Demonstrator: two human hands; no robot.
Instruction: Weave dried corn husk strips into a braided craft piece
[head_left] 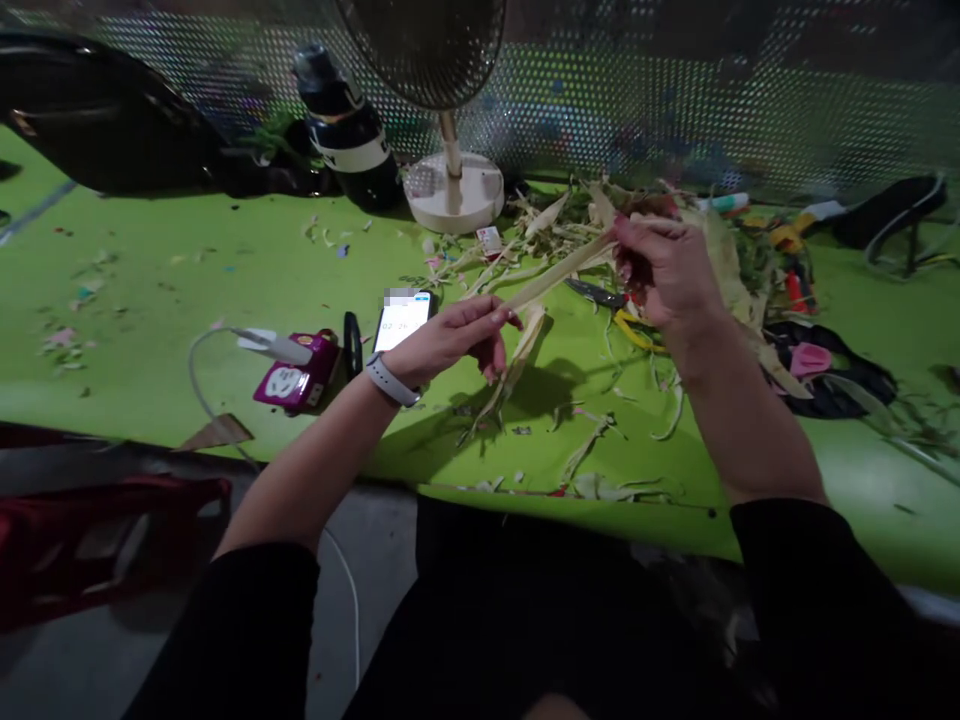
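Table: green top (187,290), littered with husk scraps.
Strip: dry husk strip (559,272) slanting up-right between both hands.
Left hand (457,340): pinches the lower end.
Right hand (664,270): pinches the upper end.

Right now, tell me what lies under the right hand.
Under the right hand: scissors, yellow-handled pliers, husk scraps on the green table. Their upper ends are covered.

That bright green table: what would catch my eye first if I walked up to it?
Probably the two hands at the centre: the left hand and the right hand pinch the ends of a long pale husk strip, held above the green table. Behind them lies a heap of dried husks, and a lit phone sits by the left wrist.
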